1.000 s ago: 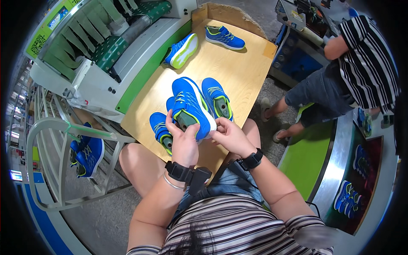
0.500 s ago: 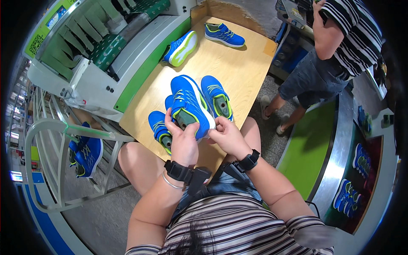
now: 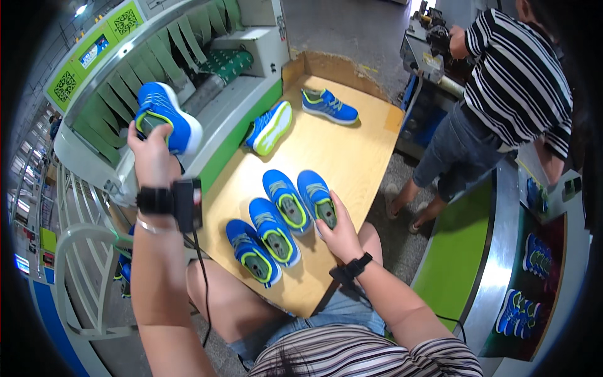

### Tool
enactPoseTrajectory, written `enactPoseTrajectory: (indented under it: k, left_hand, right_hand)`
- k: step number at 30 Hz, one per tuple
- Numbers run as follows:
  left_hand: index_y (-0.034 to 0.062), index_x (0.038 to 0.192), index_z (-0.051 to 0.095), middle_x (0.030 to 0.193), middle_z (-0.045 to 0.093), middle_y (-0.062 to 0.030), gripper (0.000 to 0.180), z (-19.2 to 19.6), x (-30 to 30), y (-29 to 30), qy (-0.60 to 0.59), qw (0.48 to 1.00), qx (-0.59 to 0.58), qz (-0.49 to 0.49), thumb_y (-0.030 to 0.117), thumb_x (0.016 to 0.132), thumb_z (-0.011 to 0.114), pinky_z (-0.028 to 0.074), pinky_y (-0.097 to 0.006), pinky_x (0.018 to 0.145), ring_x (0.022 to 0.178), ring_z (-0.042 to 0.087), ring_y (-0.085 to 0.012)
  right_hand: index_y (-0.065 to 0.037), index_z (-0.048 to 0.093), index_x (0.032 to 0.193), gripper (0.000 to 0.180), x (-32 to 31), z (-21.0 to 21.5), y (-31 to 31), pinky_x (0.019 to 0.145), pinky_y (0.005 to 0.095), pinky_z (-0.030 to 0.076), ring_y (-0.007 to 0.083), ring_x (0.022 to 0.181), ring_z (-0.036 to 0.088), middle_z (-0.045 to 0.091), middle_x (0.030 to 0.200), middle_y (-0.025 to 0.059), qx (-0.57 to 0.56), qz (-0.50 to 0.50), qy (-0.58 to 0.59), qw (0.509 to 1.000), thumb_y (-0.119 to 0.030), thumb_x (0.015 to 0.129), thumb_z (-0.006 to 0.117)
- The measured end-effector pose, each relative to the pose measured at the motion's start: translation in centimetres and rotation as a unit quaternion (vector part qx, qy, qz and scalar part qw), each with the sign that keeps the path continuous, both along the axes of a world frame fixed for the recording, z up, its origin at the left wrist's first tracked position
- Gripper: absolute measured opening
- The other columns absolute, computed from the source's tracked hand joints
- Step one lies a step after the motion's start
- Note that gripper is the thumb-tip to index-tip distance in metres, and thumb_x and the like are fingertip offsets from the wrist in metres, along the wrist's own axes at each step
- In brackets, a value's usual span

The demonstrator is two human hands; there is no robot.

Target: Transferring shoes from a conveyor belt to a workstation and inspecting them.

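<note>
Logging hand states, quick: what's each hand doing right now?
Left hand: closed, holding a raised blue shoe.
Right hand: resting on the rightmost blue shoe on the board, grip unclear.

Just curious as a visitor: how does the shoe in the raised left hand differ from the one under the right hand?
The raised shoe is lifted off the board in the left hand, near the green conveyor; the right-hand shoe lies flat on the wooden board, opening up, in a row of four. The right hand only rests on it. Both are blue with lime trim.
</note>
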State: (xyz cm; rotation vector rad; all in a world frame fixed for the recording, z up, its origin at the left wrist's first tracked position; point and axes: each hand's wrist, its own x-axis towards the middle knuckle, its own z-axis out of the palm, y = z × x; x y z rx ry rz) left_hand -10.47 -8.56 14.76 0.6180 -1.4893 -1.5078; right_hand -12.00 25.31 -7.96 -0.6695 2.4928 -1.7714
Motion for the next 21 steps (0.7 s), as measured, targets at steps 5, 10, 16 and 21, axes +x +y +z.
enactPoseTrajectory:
  k: [5, 10, 16, 21]
  left_hand:
    - [0.0109, 0.152, 0.025, 0.140, 0.039, -0.0234, 0.084, -1.0, -6.2, -11.5, -0.209, 0.940, -0.056, 0.263, 0.023, 0.082, 0.069, 0.044, -0.040, 0.102, 0.120, 0.051, -0.0353]
    - [0.0014, 0.152, 0.025, 0.151, 0.025, -0.0250, 0.076, -5.2, -6.9, -12.4, -0.144, 0.955, -0.088, 0.243, 0.035, 0.095, 0.063, 0.038, -0.039, 0.108, 0.131, 0.041, -0.0373]
    - [0.0105, 0.154, 0.023, 0.158, 0.018, -0.0141, 0.073, -8.2, 0.0, 3.6, -0.137, 0.969, -0.187, -0.086, 0.011, 0.092, 0.061, 0.020, -0.049, 0.117, 0.147, 0.020, -0.0332]
    - [0.0106, 0.138, 0.049, 0.155, 0.023, -0.0158, 0.055, -12.2, 7.3, 6.9, -0.293, 0.918, -0.189, -0.190, 0.009, 0.086, 0.066, 0.036, -0.046, 0.110, 0.141, 0.033, -0.0321]
  right_hand:
    - [-0.008, 0.038, 0.143, 0.060, -4.5, 3.9, -1.1, 0.096, 0.0326, 0.047, 0.0208, 0.112, 0.057, 0.057, 0.123, 0.0151, -0.178, -0.020, -0.206, 0.962, -0.008, 0.090, 0.066]
    - [-0.007, 0.035, 0.138, 0.058, -14.6, 13.1, -10.6, 0.097, 0.0344, 0.046, 0.0205, 0.112, 0.057, 0.058, 0.118, 0.0119, -0.219, 0.085, 0.072, 0.969, -0.008, 0.089, 0.067]
    - [-0.003, 0.045, 0.133, 0.055, -28.4, 22.9, -29.6, 0.100, 0.0435, 0.045, 0.0391, 0.116, 0.058, 0.062, 0.119, 0.0260, -0.089, 0.099, 0.223, 0.966, -0.017, 0.084, 0.067]
    - [-0.018, 0.028, 0.154, 0.081, -30.2, 16.2, -36.2, 0.115, 0.0420, 0.034, 0.0391, 0.140, 0.038, 0.029, 0.156, 0.0228, -0.012, 0.132, 0.182, 0.974, -0.001, 0.080, 0.058]
